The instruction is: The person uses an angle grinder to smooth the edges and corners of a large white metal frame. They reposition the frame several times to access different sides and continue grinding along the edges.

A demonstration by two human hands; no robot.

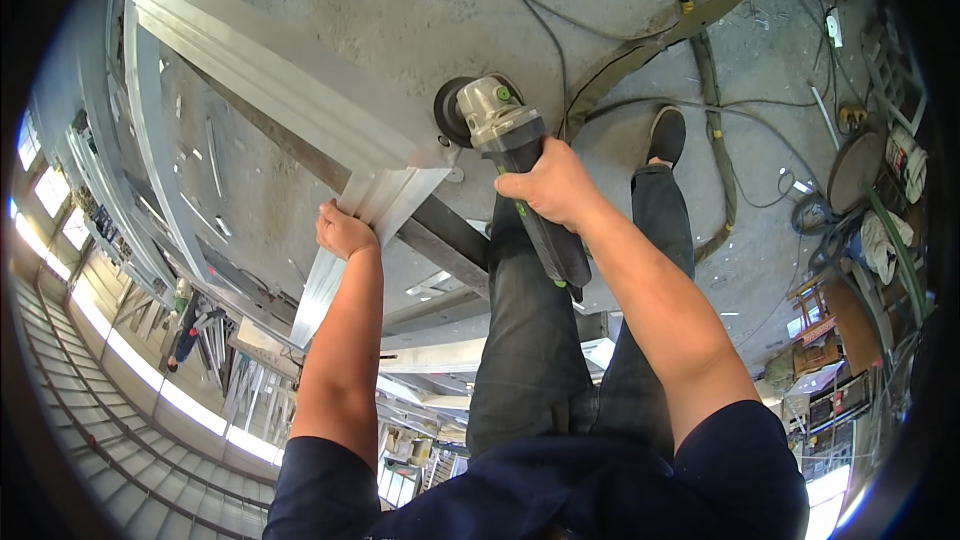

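Observation:
In my right hand (560, 185) is an angle grinder (510, 130), gripped round its dark body. Its round disc (455, 110) sits at the far left end of the tool, close by the outer corner of a silver metal frame (290, 80). Whether the disc touches the metal cannot be told. My left hand (347, 231) is closed on the edge of the frame's near bar (385, 198), just left of the corner joint. A dark steel beam (450, 240) passes beneath the frame. The left fingertips are partly hidden behind the bar.
A thick wrapped cable bundle (640, 55) and thin black cables (535, 10) run over the concrete floor (390, 0). My shoe (667, 135) stands beside the bundle. Metal offcuts lie on the left. Clutter with a round brown board (855, 172) fills the right side. Another person (187, 335) is far left.

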